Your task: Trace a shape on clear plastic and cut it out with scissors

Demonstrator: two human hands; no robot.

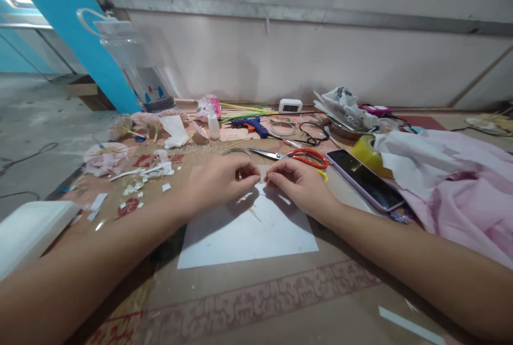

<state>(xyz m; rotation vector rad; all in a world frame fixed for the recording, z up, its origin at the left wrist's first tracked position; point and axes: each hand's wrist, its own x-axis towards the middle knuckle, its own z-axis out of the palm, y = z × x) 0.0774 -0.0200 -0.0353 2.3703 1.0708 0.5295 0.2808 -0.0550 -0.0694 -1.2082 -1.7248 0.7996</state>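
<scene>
My left hand (222,179) and my right hand (296,180) meet at their fingertips over the far edge of a white sheet of paper (244,230) lying flat on the cardboard-covered table. Both pinch something very small between thumb and fingers; what it is stays hidden. A thin wooden stick (254,212) lies on the paper just below the hands. Red-handled scissors (298,157) lie right behind my right hand.
A phone (364,179) and a yellow tape roll (366,154) sit to the right, beside pink and white paper (452,185). A blue glue gun (252,125), a glue bottle (214,123), paper umbrellas (105,157) and scraps lie behind. A white box (28,233) is at the left.
</scene>
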